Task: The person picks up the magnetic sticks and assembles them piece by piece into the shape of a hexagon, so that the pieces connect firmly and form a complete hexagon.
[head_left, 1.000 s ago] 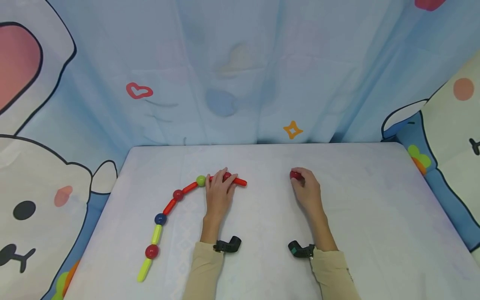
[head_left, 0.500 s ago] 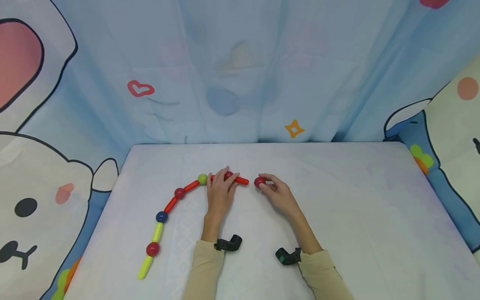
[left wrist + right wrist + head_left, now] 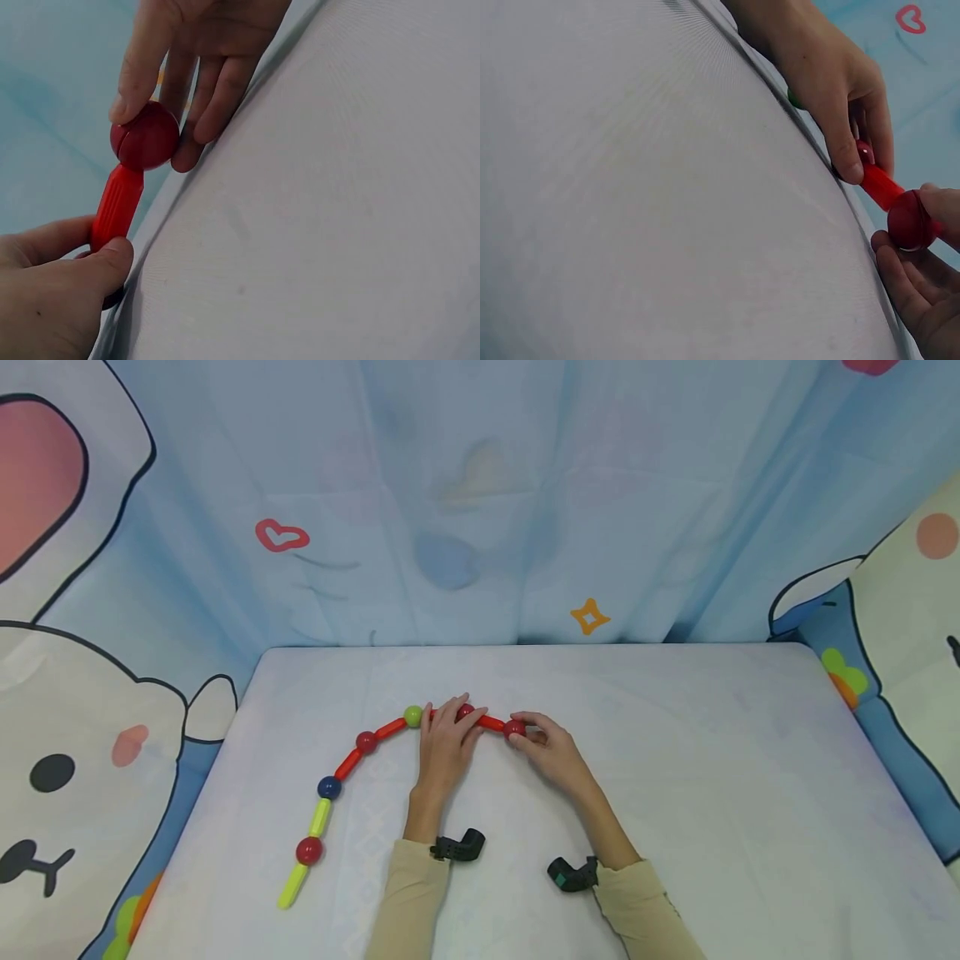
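Observation:
A curved chain of coloured rods and balls lies on the table, from a yellow rod past a red ball, a blue ball and a green ball to a red rod at its right end. My left hand lies over the chain's far part, thumb and finger pinching that end rod beside a ball it partly hides. Between thumb and fingers my right hand holds another red ball. This ball touches the rod's free tip in both wrist views.
A white cloth covers the table, whose far edge runs along a blue patterned curtain. Cartoon animal prints flank it on both sides. Each wrist wears a black camera, one on the left wrist and one on the right.
My right hand has carried its red ball leftward until it meets the end rod. The chain and my left hand have shifted slightly to the right.

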A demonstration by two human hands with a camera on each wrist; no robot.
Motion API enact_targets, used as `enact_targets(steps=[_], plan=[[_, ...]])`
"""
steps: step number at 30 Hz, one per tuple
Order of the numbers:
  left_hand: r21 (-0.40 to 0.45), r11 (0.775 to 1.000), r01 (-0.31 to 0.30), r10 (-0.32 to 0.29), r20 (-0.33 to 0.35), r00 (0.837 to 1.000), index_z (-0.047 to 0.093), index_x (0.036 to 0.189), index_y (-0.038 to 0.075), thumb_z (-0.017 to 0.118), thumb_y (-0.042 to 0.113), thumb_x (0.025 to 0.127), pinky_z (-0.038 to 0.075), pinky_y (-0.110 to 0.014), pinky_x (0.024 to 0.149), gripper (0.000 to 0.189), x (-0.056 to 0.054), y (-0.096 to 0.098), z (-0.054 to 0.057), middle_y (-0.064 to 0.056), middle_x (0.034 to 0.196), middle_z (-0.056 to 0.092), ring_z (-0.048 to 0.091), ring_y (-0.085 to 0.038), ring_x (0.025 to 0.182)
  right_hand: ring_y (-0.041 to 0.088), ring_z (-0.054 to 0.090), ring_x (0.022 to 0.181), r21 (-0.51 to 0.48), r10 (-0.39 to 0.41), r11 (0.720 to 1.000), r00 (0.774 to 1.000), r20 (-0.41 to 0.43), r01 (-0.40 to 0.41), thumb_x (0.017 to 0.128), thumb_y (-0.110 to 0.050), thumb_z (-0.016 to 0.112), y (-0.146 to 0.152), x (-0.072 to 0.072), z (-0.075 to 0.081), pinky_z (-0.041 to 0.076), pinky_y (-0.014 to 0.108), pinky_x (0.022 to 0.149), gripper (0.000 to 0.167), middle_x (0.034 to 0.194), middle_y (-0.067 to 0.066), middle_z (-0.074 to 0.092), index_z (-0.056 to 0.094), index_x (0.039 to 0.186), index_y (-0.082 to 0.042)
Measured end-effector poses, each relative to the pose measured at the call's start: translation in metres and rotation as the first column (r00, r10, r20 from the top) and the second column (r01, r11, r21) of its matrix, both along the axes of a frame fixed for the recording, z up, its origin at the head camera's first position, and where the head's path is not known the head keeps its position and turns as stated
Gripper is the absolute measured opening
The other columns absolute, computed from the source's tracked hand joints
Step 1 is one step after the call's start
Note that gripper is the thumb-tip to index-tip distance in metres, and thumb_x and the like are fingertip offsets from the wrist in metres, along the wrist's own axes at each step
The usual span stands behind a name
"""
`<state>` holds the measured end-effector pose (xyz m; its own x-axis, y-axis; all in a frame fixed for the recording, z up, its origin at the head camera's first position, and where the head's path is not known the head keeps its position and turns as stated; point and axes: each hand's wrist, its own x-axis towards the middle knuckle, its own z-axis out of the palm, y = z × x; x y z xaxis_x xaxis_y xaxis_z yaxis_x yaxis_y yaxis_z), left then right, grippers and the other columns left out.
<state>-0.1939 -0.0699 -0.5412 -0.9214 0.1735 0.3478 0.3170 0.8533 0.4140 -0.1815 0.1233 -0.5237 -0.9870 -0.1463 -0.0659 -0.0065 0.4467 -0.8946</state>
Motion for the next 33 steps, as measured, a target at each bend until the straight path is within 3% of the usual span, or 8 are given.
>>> enact_targets(steps=[8, 12, 17, 23, 26, 28, 30, 33], plan=[[-0.007, 1.000, -0.008, 0.008, 0.007, 1.000, 0.062, 0.130, 0.030, 0.067, 0.024, 0.092, 0.020, -0.054, 0.120, 0.039, 0.001, -0.002, 0.002, -0.001, 0.145, 0.051, 0.044, -0.021, 0.137, 0.028, 0.064, 0.107, 0.082, 0.061, 0.995, 0.997, -0.048, -0.057, 0.090, -0.015, 0.066, 0.001, 0.002, 0.003, 0.056, 0.041, 0.090, 0.043, 0.132, 0.013, 0.059, 0.056, 0.132, -0.012], [-0.017, 1.000, 0.014, -0.014, 0.007, 1.000, 0.059, 0.134, 0.027, 0.066, 0.022, 0.093, 0.022, -0.054, 0.120, 0.042, 0.001, -0.004, 0.008, -0.001, 0.146, 0.051, 0.044, -0.020, 0.138, 0.023, 0.061, 0.101, 0.152, 0.085, 0.986, 0.993, -0.079, -0.072, 0.089, -0.015, 0.067, 0.005, 0.000, 0.003, 0.055, 0.034, 0.083, 0.043, 0.127, 0.011, 0.062, 0.057, 0.131, -0.012], [-0.061, 0.998, -0.026, 0.032, 0.104, 0.994, 0.054, 0.138, 0.025, 0.067, 0.024, 0.091, 0.022, -0.058, 0.119, 0.048, 0.011, -0.021, 0.031, -0.004, 0.147, 0.049, 0.041, -0.025, 0.140, 0.019, 0.054, 0.088, 0.199, 0.114, 0.975, 0.990, -0.082, -0.096, 0.088, -0.014, 0.068, 0.008, -0.001, 0.001, 0.050, 0.025, 0.075, 0.042, 0.123, 0.010, 0.063, 0.058, 0.129, -0.011], [-0.054, 0.986, -0.157, 0.165, 0.257, 0.952, 0.047, 0.144, 0.020, 0.061, 0.026, 0.095, 0.022, -0.056, 0.119, 0.051, 0.039, -0.068, 0.061, -0.010, 0.153, 0.040, 0.031, -0.031, 0.144, 0.019, 0.057, 0.092, 0.220, 0.141, 0.967, 0.989, -0.053, -0.126, 0.087, -0.014, 0.069, 0.010, 0.002, 0.002, 0.055, 0.030, 0.081, 0.044, 0.125, 0.010, 0.062, 0.058, 0.129, -0.010], [-0.091, 0.967, -0.238, 0.255, 0.350, 0.901, 0.044, 0.145, 0.015, 0.060, 0.028, 0.095, 0.023, -0.058, 0.118, 0.054, 0.055, -0.097, 0.073, -0.016, 0.154, 0.036, 0.028, -0.036, 0.144, 0.020, 0.058, 0.097, 0.234, 0.146, 0.963, 0.988, -0.041, -0.133, 0.088, -0.015, 0.069, 0.012, 0.002, 0.004, 0.056, 0.035, 0.085, 0.044, 0.126, 0.010, 0.061, 0.057, 0.130, -0.010], [-0.156, 0.946, -0.284, 0.324, 0.434, 0.841, 0.041, 0.146, 0.011, 0.060, 0.030, 0.094, 0.028, -0.060, 0.115, 0.059, 0.065, -0.115, 0.079, -0.021, 0.153, 0.033, 0.029, -0.040, 0.142, 0.021, 0.058, 0.098, 0.241, 0.150, 0.961, 0.988, -0.035, -0.137, 0.088, -0.016, 0.069, 0.013, 0.002, 0.005, 0.056, 0.037, 0.087, 0.044, 0.126, 0.009, 0.061, 0.057, 0.130, -0.011], [-0.226, 0.925, -0.306, 0.380, 0.529, 0.758, 0.039, 0.146, 0.007, 0.062, 0.034, 0.093, 0.036, -0.062, 0.108, 0.064, 0.074, -0.131, 0.085, -0.026, 0.149, 0.036, 0.036, -0.044, 0.135, 0.022, 0.058, 0.100, 0.247, 0.160, 0.957, 0.987, -0.023, -0.150, 0.088, -0.017, 0.068, 0.015, 0.002, 0.007, 0.056, 0.039, 0.088, 0.045, 0.126, 0.009, 0.061, 0.057, 0.131, -0.011], [-0.304, 0.906, -0.294, 0.423, 0.669, 0.612, 0.038, 0.145, 0.001, 0.064, 0.037, 0.090, 0.048, -0.060, 0.092, 0.071, 0.084, -0.150, 0.094, -0.031, 0.135, 0.045, 0.050, -0.044, 0.115, 0.023, 0.058, 0.102, 0.254, 0.164, 0.954, 0.987, -0.003, -0.158, 0.088, -0.018, 0.068, 0.017, 0.002, 0.009, 0.056, 0.041, 0.090, 0.045, 0.127, 0.009, 0.060, 0.056, 0.131, -0.011]])
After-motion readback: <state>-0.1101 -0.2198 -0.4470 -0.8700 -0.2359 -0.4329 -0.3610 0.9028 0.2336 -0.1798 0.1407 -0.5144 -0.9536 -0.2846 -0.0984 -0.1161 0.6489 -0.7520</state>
